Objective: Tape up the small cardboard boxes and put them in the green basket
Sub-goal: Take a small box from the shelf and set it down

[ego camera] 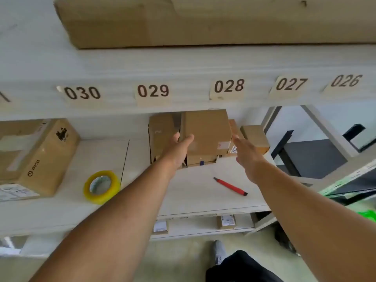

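A small cardboard box [207, 135] stands at the back of the white shelf [203, 196], under label 028. More small boxes flank it, one on its left [160, 133] and one on its right [255, 137]. My left hand [179, 149] is at the middle box's left side, fingers apart, thumb and fingertips touching it. My right hand [248, 155] reaches toward its right side with fingers spread, holding nothing. A roll of yellowish clear tape [101, 186] lies on the shelf to the left. A green basket edge [368, 214] shows at the far right.
A red utility knife [231, 186] lies on the shelf in front of the boxes. A larger labelled carton [36, 157] sits at the left. A long carton [203, 21] lies on the shelf above. Small boxes sit on a lower shelf [225, 221].
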Available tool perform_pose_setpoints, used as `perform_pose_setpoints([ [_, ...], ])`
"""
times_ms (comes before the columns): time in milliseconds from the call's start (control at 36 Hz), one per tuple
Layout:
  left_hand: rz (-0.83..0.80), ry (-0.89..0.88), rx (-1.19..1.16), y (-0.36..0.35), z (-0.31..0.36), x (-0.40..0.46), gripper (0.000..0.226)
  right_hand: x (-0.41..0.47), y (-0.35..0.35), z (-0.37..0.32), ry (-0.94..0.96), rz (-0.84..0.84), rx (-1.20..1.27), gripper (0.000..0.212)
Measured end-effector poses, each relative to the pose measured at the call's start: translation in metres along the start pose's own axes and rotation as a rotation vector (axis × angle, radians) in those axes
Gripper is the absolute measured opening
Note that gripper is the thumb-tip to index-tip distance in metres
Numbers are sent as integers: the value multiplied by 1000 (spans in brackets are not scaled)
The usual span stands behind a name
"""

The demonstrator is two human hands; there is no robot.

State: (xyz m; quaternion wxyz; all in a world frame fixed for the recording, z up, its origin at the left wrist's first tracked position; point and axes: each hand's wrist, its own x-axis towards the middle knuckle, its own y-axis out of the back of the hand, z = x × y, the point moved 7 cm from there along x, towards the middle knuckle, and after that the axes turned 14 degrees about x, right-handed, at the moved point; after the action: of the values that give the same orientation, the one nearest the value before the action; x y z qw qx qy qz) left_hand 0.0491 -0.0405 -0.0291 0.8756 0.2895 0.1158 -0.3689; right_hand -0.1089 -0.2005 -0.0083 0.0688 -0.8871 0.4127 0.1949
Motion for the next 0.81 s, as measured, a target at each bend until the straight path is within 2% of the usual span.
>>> perform_pose_setpoints([
  [111,-2,20,-43,-10,0,23,80,28,-2,0,31,-16,-46,23],
  [167,-9,35,-39,-17,-2,30,79,41,-4,4,19,-23,-25,31],
  [278,-34,52,-31,-27,-9,40,78,63,-7,15,-18,-24,-75,33],
  [389,-52,55,-32,-33,-10,44,77,72,-5,23,-4,4,-90,45],
  [528,-75,46,-26,-32,-9,33,78,47,-7,17,5,-19,-2,22],
  [639,-62,21,-31,-26,-7,15,73,29,-4,16,-10,15,54,14],
  [722,-60,-33,-45,-21,-3,-4,50,12,-4,15,-9,29,74,13],
  [806,-65,-65,-19,-13,-1,-30,42,-15,-7,15,-25,38,60,13],
])
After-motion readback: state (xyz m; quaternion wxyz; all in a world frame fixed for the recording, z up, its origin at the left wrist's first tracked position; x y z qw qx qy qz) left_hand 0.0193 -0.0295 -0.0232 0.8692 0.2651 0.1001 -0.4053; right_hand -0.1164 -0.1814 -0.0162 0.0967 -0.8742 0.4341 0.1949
